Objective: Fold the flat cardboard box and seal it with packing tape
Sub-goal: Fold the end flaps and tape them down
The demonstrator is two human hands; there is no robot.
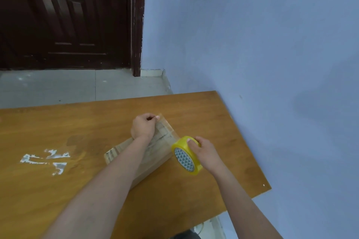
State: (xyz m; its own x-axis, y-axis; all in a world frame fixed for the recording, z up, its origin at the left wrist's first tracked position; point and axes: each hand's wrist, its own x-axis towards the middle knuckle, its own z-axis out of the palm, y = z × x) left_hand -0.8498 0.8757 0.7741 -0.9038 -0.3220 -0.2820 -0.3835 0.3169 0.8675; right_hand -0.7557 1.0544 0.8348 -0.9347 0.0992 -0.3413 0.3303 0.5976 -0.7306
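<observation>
On the table (pixel 58 128), the left hand (pixel 142 127) pins tape to the cardboard box (pixel 155 153); the right hand (pixel 206 149) grips the yellow tape roll (pixel 185 156).

cardboard box (pixel 155 153): the left forearm lies right across it, so the middle of the top and most of the near end can't be seen
box far end: tucked behind the left hand (pixel 142 128), no telling how the flaps sit there
left fingertips: curled under, only a bit of thumb shows by the clear tape strip (pixel 167 128)
tape roll (pixel 186 154): far side covered by the right hand (pixel 206 149), pattern inside the core too small to read
table (pixel 58 190): cut off by the left and bottom edges
door (pixel 64 15): cropped at top and left
</observation>
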